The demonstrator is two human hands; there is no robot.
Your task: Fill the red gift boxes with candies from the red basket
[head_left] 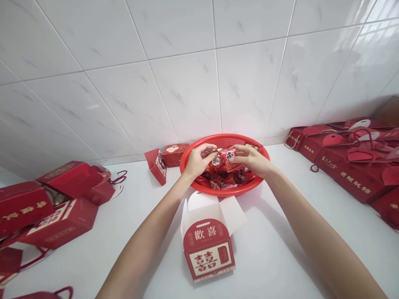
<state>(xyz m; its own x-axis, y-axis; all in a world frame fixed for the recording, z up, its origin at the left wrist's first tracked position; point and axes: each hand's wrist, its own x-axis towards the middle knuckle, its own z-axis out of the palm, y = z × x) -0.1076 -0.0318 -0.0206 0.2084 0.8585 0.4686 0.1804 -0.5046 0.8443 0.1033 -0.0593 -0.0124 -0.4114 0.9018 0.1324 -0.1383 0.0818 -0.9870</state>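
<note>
A red oval plastic basket (pixel 226 192) holds several red-wrapped candies (pixel 226 181). Over its left side my left hand (pixel 199 161) is closed, thumb and fingers pinching a candy in a shiny red wrapper (pixel 216 160). My right hand (pixel 252 160), reaching in from the right, grips a red wrapped candy with black lettering (pixel 230 155) between thumb and fingers. In front of the basket stands a red and white gift box (pixel 207 245) with its top flaps open; its inside is mostly hidden by the front panel.
Red gift boxes with cord handles are piled at the left (pixel 64 220). Long red boxes (pixel 346 170) line the right side. Behind, left of the basket, are a small red carton (pixel 157 166) and a red packet (pixel 175 155). A white tiled wall (pixel 183 95) backs the white tabletop (pixel 140 182).
</note>
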